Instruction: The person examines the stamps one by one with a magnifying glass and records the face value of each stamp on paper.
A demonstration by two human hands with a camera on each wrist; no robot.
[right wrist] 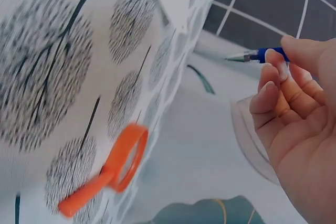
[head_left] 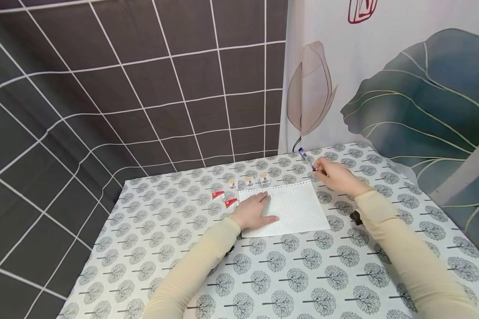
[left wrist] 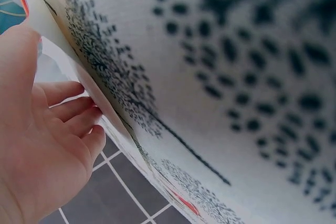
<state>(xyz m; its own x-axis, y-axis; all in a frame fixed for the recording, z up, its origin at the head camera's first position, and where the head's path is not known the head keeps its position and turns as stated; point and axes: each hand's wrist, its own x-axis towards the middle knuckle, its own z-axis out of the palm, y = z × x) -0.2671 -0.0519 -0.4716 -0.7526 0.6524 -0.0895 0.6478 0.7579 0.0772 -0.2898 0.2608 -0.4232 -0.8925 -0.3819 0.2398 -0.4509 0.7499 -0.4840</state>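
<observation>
My left hand [head_left: 256, 212] rests with its fingers stretched out on the left part of a lined sheet of paper [head_left: 295, 206], which has a row of holes along its far edge. The left wrist view shows this hand [left wrist: 58, 135] from the side, fingertips at the paper. Beyond the sheet's far right corner, my right hand [head_left: 337, 176] pinches a blue pen [head_left: 306, 157] above the table. Close up in the right wrist view, the pen [right wrist: 270, 54] sits between thumb and fingers, its metal tip pointing away from the hand.
Two red-and-white cards [head_left: 218, 195] lie left of the sheet. Several small picture cards [head_left: 249, 180] stand in a row behind it. An orange magnifying-glass-shaped thing [right wrist: 113, 169] lies on the tree-print tablecloth [head_left: 163, 230]. A dark gridded curtain [head_left: 183, 79] hangs behind.
</observation>
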